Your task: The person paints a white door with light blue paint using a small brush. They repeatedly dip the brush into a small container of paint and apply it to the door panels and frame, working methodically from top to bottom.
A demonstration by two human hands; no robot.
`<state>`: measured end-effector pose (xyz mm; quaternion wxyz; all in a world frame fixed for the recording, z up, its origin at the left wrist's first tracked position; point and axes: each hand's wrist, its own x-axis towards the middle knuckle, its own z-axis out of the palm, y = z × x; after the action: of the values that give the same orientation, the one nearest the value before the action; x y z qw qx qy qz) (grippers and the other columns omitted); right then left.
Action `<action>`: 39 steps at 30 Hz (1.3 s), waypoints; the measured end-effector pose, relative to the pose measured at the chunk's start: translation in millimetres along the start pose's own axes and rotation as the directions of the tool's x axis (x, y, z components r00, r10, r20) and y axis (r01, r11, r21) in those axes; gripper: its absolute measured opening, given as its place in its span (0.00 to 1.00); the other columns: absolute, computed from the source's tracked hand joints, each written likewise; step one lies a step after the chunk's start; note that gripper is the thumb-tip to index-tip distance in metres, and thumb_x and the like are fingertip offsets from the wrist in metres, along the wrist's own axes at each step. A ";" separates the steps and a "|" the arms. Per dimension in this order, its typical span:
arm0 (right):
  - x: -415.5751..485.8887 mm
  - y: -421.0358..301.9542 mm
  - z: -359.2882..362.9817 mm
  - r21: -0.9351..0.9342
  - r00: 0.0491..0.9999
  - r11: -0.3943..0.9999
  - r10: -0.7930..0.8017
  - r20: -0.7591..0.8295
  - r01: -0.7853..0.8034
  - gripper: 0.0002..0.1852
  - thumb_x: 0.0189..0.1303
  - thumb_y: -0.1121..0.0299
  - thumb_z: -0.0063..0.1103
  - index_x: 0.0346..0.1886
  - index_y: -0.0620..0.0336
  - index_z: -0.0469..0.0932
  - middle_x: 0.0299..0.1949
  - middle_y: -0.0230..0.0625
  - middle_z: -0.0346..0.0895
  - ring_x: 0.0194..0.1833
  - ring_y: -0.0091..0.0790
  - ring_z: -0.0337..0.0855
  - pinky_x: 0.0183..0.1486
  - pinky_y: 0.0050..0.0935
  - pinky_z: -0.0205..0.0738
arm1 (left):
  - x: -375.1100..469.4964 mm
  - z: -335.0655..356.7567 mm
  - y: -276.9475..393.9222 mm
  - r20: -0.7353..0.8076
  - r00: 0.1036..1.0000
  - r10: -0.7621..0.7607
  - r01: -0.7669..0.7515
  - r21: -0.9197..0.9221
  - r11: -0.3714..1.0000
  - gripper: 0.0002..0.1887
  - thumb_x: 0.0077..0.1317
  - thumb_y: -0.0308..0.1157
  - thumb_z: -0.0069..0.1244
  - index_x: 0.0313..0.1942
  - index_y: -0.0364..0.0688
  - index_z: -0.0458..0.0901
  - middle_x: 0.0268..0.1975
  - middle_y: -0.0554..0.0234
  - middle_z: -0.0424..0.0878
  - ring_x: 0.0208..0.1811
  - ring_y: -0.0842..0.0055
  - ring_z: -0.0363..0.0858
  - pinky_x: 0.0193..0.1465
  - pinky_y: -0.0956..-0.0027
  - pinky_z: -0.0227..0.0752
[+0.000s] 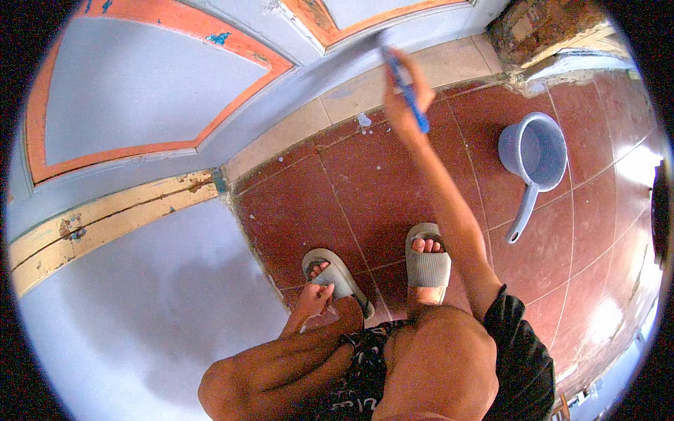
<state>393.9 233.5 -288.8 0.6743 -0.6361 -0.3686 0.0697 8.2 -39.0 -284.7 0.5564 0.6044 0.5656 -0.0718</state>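
In my right hand (409, 94) I hold a paintbrush with a blue handle (404, 90). Its blurred bristles (384, 39) meet the pale lower rail of a door (358, 52), whose panel mouldings (231, 39) are orange. My left hand (315, 300) hangs low beside my left slipper (331, 273), its fingers loosely curled; whether it holds anything is unclear. To the right of my right arm, a grey-blue plastic dipper (537, 152) stands on the floor, its handle towards me. What lies in its bowl cannot be made out clearly.
White paint drops (364, 120) spot the red floor tiles (389, 173). A cream tile sill (353, 100) runs under the door. At the left are a cream wooden frame (121, 221) and a pale wall (158, 305). Rough, damaged masonry (537, 31) stands at the upper right.
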 end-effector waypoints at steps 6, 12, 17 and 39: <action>-49.8 -38.4 32.9 0.290 0.882 0.947 -0.250 0.400 0.137 0.16 0.57 0.81 0.62 0.50 0.59 0.80 0.51 0.44 0.82 0.53 0.41 0.83 0.54 0.33 0.77 | 0.4 2.5 -24.1 -0.071 0.989 0.132 -0.120 0.149 0.981 0.32 0.70 0.53 0.44 0.18 0.31 0.76 0.13 0.51 0.72 0.18 0.65 0.75 0.26 0.56 0.65; 5.4 1.2 -3.9 0.035 0.979 0.994 -0.110 0.172 0.105 0.13 0.60 0.76 0.64 0.49 0.60 0.81 0.44 0.42 0.85 0.46 0.33 0.86 0.49 0.31 0.79 | 4.6 -0.6 5.3 0.067 0.998 -0.009 0.010 -0.020 1.000 0.30 0.73 0.49 0.43 0.18 0.34 0.77 0.13 0.60 0.75 0.15 0.74 0.76 0.22 0.65 0.68; 50.6 14.2 -44.8 -0.118 0.966 0.990 -0.108 -0.236 0.082 0.12 0.60 0.75 0.65 0.47 0.65 0.80 0.41 0.39 0.84 0.42 0.27 0.82 0.47 0.26 0.77 | -3.8 -1.8 0.9 0.042 0.998 -0.050 0.051 -0.030 0.998 0.29 0.73 0.47 0.43 0.17 0.36 0.77 0.13 0.64 0.75 0.14 0.77 0.75 0.21 0.68 0.68; 67.1 23.5 -50.9 -0.070 0.977 0.980 -0.195 -0.086 0.189 0.11 0.60 0.74 0.65 0.47 0.62 0.82 0.41 0.41 0.85 0.44 0.32 0.86 0.48 0.30 0.78 | -0.3 -12.0 26.1 0.076 0.997 -0.018 0.013 0.070 0.997 0.30 0.74 0.46 0.42 0.15 0.35 0.76 0.11 0.63 0.74 0.12 0.75 0.76 0.19 0.67 0.68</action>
<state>480.7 234.5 -278.7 0.6744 -0.6204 -0.3986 -0.0364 21.5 -23.4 -264.6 0.5558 0.6158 0.5456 -0.1188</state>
